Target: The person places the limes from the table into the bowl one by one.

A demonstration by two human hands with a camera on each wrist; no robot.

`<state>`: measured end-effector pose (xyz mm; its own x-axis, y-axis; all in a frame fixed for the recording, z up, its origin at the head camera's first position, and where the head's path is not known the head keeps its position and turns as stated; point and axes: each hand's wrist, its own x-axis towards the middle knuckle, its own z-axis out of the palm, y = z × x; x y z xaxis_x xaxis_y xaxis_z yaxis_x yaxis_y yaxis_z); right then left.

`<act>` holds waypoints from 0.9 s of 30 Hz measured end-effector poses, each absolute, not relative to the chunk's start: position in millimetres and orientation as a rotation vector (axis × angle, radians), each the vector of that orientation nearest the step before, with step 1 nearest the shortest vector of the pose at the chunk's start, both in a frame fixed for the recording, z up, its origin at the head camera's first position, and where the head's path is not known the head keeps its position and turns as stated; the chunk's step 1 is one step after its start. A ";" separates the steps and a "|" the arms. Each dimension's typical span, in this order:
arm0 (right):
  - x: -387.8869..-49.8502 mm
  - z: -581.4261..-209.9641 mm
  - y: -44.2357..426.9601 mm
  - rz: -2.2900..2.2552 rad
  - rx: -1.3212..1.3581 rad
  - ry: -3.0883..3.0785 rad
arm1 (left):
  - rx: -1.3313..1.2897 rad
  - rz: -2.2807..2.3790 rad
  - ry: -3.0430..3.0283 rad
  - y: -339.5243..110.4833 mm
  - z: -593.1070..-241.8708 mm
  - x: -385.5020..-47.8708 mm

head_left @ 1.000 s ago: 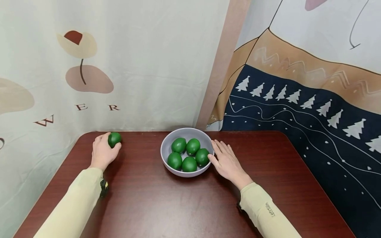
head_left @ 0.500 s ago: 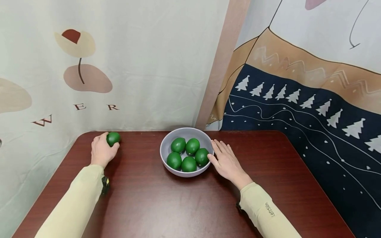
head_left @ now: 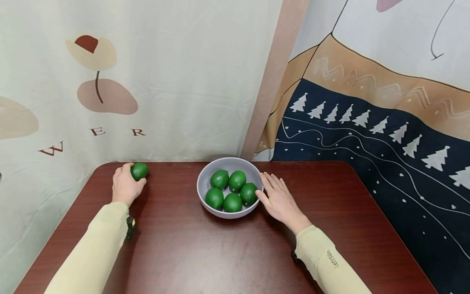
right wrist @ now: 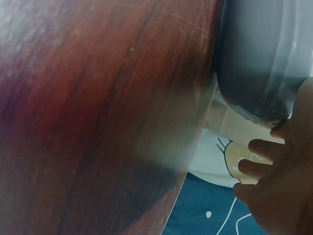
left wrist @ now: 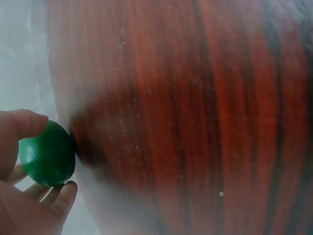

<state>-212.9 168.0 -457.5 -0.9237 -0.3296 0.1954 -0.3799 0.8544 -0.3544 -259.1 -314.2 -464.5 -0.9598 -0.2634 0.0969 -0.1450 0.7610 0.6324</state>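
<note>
At the table's far left corner my left hand (head_left: 126, 185) holds a glossy green lime (head_left: 139, 171), thumb on one side and fingers on the other. In the left wrist view the same lime (left wrist: 49, 154) sits between thumb and fingertips, close to the tabletop; whether it touches the wood I cannot tell. A grey bowl (head_left: 230, 160) stands at the middle of the far side, with several green limes (head_left: 233, 202) inside. My right hand (head_left: 280, 200) rests against the bowl's right side with its fingers straight. The right wrist view shows the bowl's outer wall (right wrist: 264, 54) beside the fingers.
The dark red-brown wooden table (head_left: 205, 253) has rounded far corners. Right behind it hang a pale printed curtain (head_left: 183, 81) and, on the right, a dark blue cloth (head_left: 330, 139) with white trees.
The left hand and its lime appear very slightly farther left, along with a small shift of the whole head view. The right hand keeps its place at the bowl.
</note>
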 end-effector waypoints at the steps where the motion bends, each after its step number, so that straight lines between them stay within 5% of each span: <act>1: -212.8 -457.1 167.9 0.594 0.557 -2.904 | 0.324 -0.975 -2.778 -314.6 -464.7 -259.0; 27: -213.3 -455.2 167.4 0.594 0.567 -2.910 | 0.237 -0.947 -2.779 -314.4 -469.3 -258.5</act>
<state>-213.3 167.4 -455.2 -0.9231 -0.3363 0.1864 -0.3825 0.8532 -0.3547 -258.5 -314.4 -469.3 -0.9681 -0.2126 0.1323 -0.0875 0.7825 0.6164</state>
